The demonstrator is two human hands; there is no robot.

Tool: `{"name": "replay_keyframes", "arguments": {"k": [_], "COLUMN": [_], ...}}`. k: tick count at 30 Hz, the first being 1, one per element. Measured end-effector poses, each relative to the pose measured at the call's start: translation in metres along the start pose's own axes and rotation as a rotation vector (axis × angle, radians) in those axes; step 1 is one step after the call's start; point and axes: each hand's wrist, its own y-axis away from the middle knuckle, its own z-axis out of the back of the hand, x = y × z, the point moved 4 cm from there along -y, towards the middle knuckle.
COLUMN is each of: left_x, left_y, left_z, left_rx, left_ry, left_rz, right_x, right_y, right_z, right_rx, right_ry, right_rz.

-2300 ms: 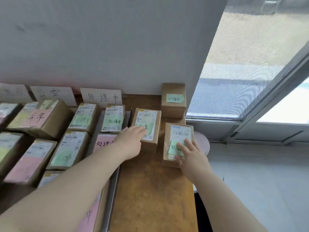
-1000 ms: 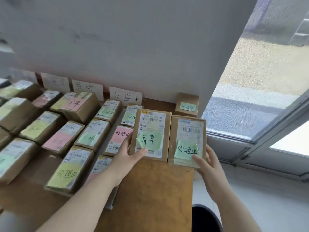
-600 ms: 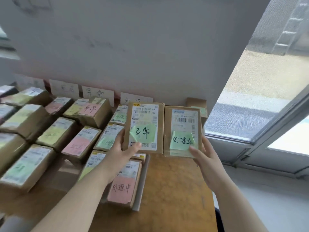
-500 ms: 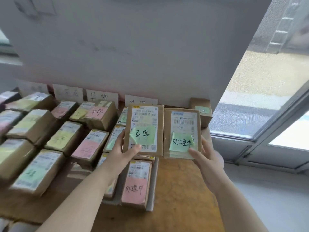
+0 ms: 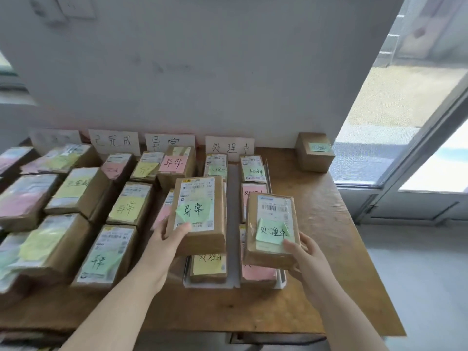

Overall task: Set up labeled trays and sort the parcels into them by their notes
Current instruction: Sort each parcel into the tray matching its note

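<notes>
Now left grip [image 5: 166, 239] holds left parcel [image 5: 200, 196], right grip [image 5: 305, 254] holds right parcel [image 5: 272, 211].

A worn wooden desk [image 5: 319, 219] stands with its far edge against a plain white wall [image 5: 202, 72]. High up on that wall, toward the left, sits a white switch plate [image 5: 76, 6]. Past the desk's right edge the pale grey floor [image 5: 417, 287] runs to a big window [image 5: 395, 110] in a dark frame beyond the far right corner, with sunlit pale ground showing outside through the glass.
</notes>
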Motion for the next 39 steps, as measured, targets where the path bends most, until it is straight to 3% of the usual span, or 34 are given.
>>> {"name": "replay_keyframes", "arguments": {"k": [12,26,29,34,39], "left_x": [0.000,-0.002,-0.004,-0.008,-0.010], "left_y": [0.001,0.000,0.001,0.008,0.016], "left_z": [0.029,0.028,0.027,0.016,-0.001], "left_rx": [0.024,0.065,0.063,0.086,0.042], "left_ry": [0.143,0.183,0.171,0.130,0.074], "left_rz": [-0.058,-0.062,-0.058,-0.069,-0.072], "right_x": [-0.020,0.003,0.012,0.043,0.063], "right_y": [0.004,0.014,0.017,0.023,0.027], "right_z": [-0.016,-0.027,-0.030,-0.047,-0.070], "right_rx": [-0.126,-0.176,-0.178,-0.180,-0.041], "right_ry": [0.156,0.326,0.403,0.801,0.972], "right_rz": [-0.116,-0.045,0.020,0.276,0.390]}}
